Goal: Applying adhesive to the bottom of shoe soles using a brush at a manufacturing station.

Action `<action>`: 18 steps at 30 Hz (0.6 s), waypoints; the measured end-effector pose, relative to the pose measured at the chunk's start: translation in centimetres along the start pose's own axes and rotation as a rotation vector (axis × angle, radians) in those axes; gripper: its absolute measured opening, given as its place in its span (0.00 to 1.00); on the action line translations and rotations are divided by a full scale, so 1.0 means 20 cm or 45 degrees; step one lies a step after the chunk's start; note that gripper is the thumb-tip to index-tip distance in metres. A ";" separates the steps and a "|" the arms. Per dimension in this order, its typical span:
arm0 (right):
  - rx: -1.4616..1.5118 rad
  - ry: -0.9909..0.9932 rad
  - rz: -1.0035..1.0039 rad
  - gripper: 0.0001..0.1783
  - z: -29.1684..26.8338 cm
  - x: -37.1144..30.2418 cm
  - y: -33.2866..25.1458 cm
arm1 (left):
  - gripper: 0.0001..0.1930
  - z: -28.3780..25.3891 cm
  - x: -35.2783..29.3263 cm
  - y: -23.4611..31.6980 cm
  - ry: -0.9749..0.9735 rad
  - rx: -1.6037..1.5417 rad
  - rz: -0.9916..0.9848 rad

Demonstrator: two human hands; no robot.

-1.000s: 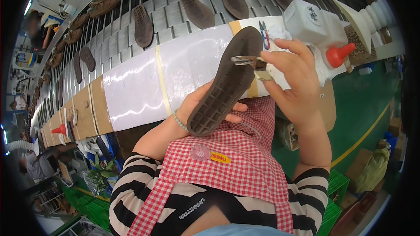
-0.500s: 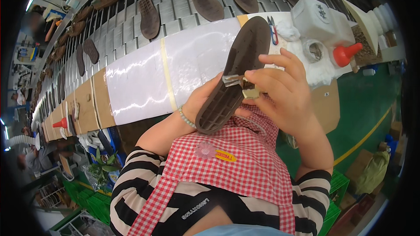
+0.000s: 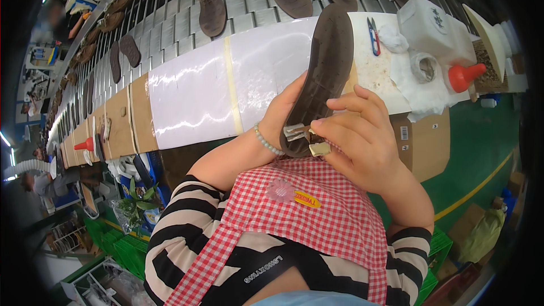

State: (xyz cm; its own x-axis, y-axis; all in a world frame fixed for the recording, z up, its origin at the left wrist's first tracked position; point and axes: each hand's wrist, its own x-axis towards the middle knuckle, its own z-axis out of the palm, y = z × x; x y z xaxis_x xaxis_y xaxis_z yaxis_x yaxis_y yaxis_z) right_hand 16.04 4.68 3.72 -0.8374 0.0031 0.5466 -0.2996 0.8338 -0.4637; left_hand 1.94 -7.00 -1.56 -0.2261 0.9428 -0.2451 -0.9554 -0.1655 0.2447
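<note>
A dark brown shoe sole [image 3: 327, 51] is held up in front of me, its ribbed recessed side toward me and its lower end near the apron. My left hand [image 3: 279, 112] grips it from the left, fingers mostly hidden behind it. My right hand [image 3: 362, 143] is closed, thumb and fingertips pinching a small tool [image 3: 294, 132] with a flat, whitish, brush-like tip. That tip lies over the sole near its lower end. Below the fingertips shows a pale yellowish block [image 3: 320, 149]; whether it belongs to the tool, I cannot tell.
Other soles [image 3: 212, 8] lie on the slatted metal conveyor [image 3: 249, 3] beyond the white-covered worktable [image 3: 187, 93]. Thread snips [image 3: 373, 37], an open jar [image 3: 423, 67], a white jug [image 3: 425, 20] and a red-capped bottle [image 3: 467, 76] stand or lie to the right. Green crates [image 3: 129, 256] are at lower left.
The tool tip has shifted from the sole's middle to near its lower end. My left hand still holds the sole, now turned more upright. The surroundings have shifted rightward in view.
</note>
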 end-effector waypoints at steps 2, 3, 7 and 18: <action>0.021 -0.034 -0.028 0.23 0.01 0.00 -0.01 | 0.21 -0.06 0.02 0.01 -0.036 0.029 0.002; 0.026 -0.037 -0.026 0.23 0.01 0.00 -0.01 | 0.20 -0.07 0.02 0.01 -0.081 0.062 -0.005; 0.055 -0.106 -0.065 0.21 0.00 0.01 -0.02 | 0.20 -0.07 0.02 0.02 0.012 0.101 0.045; -0.077 -0.305 -0.173 0.14 -0.11 0.04 -0.02 | 0.21 0.04 0.02 0.01 0.022 -0.109 -0.314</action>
State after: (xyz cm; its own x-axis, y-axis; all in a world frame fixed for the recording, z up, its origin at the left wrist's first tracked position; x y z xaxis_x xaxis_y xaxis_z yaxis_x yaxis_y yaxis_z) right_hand 16.48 5.62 5.89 -0.8778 -0.2355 0.4172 -0.3948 0.8490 -0.3512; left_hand 1.81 -6.44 -0.94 0.0131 0.9527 -0.3035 -0.9945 0.0440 0.0953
